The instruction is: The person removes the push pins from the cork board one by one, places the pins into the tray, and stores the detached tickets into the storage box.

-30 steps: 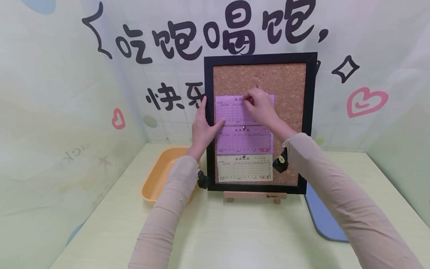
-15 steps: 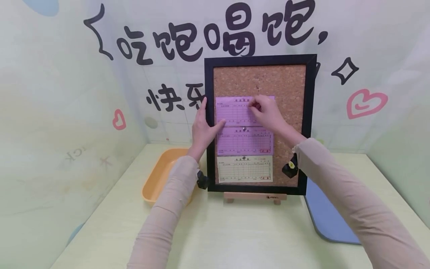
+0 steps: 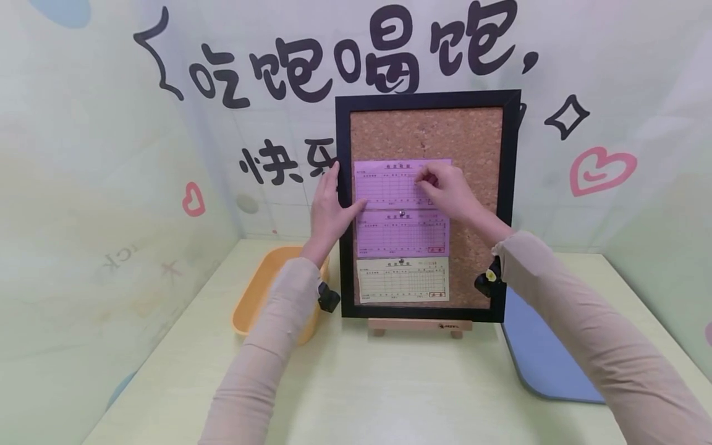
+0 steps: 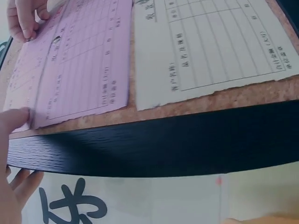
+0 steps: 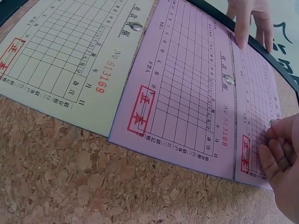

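A black-framed cork board [image 3: 473,133] stands upright on a small wooden easel [image 3: 419,324]. On it, an upper purple receipt slip [image 3: 384,185], a middle purple slip [image 3: 384,235] and a cream slip [image 3: 403,281] hang one above another. My left hand [image 3: 329,207] grips the board's left edge, thumb on the upper slip, fingers around the frame's outer side. My right hand [image 3: 447,188] pinches a small silver pushpin [image 5: 273,122] with thumb and forefinger, over the upper slip's right half. Similar pins sit in the middle slip [image 5: 228,79] and the cream slip [image 5: 135,26].
An orange plastic tray [image 3: 240,312] is on the table left of the board, partly behind the left forearm. A blue flat mat [image 3: 547,352] lies to the right, partly under the right forearm. A printed wall hanging [image 3: 267,204] rises behind.
My right hand has shifted right and slightly down across the upper purple slip, away from its top middle. The left hand keeps its grip on the frame.
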The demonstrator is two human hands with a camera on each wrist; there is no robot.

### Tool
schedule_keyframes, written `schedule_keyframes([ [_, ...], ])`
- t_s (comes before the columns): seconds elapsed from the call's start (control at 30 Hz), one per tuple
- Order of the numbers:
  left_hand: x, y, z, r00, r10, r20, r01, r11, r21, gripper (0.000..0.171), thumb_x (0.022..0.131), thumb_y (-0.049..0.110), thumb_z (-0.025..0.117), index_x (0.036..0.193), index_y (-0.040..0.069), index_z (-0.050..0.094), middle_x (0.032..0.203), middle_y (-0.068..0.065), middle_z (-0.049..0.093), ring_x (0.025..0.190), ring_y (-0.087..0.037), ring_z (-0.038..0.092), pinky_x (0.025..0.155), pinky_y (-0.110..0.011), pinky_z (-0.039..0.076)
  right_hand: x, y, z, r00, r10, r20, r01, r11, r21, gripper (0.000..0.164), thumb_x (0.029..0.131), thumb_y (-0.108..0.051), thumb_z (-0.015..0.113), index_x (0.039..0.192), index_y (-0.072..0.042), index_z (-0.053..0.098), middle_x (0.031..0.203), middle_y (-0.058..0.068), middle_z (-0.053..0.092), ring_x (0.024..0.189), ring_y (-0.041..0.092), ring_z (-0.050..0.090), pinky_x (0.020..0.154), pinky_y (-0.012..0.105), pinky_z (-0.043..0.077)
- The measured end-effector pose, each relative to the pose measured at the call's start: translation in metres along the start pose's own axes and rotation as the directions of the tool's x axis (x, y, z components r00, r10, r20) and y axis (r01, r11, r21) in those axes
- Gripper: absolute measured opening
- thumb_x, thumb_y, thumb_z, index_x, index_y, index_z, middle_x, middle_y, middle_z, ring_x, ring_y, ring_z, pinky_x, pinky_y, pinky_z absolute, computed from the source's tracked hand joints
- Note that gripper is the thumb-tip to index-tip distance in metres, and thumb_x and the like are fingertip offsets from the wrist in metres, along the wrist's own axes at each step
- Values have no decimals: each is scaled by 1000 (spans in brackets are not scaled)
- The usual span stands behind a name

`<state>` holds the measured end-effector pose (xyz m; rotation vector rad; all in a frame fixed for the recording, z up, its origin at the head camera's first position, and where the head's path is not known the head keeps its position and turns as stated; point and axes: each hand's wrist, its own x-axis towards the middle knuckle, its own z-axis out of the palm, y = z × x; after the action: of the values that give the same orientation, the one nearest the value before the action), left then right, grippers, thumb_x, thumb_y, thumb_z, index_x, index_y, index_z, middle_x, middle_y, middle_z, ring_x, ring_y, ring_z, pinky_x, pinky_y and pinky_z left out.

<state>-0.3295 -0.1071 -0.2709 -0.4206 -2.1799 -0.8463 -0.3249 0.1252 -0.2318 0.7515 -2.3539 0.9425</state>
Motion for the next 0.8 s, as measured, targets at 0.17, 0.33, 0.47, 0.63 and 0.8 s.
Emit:
schedule_keyframes([
  [0.17, 6, 4, -4, 996, 87, -24, -85, 993, 79, 72, 71, 18, 77, 131, -3, 44, 133, -14, 43, 120, -27, 41, 100, -33, 36, -1, 1, -2, 1000, -10, -4, 10, 1000, -15, 10, 87, -1, 54, 89, 2, 63, 83, 13, 60, 70, 19, 51, 62, 28, 41],
  [0.33, 11, 7, -8, 988, 154, -21, -150, 979, 141, 60, 70, 16, 77, 123, -1, 54, 121, -14, 50, 108, -29, 46, 89, -36, 43, -1, 1, -1, 1000, -22, -4, 22, 1000, -16, 10, 87, -1, 54, 89, 3, 62, 84, 14, 60, 73, 20, 52, 64, 30, 42],
  [0.47, 16, 6, -13, 984, 176, 5, -174, 970, 172, 50, 70, 15, 76, 116, 2, 60, 112, -12, 54, 103, -28, 48, 85, -36, 44, -2, 1, 0, 999, -38, 3, 38, 999, -15, 9, 86, 0, 53, 88, 3, 62, 83, 14, 60, 73, 21, 53, 64, 30, 43],
  [0.63, 24, 6, -19, 980, 196, 38, -200, 965, 173, 46, 70, 14, 75, 113, 3, 62, 110, -11, 56, 104, -27, 48, 87, -37, 43, -2, 2, 1, 999, -51, 2, 51, 999, -14, 10, 86, 2, 52, 87, 4, 62, 82, 14, 60, 71, 20, 53, 63, 30, 43],
  [0.8, 32, 9, -22, 976, 203, 79, -214, 961, 177, 43, 71, 14, 74, 112, 4, 63, 111, -10, 55, 105, -27, 48, 83, -38, 45, -2, 1, 3, 999, -49, -2, 49, 999, -17, 10, 86, 3, 52, 87, 5, 62, 82, 15, 60, 71, 21, 53, 64, 31, 43],
])
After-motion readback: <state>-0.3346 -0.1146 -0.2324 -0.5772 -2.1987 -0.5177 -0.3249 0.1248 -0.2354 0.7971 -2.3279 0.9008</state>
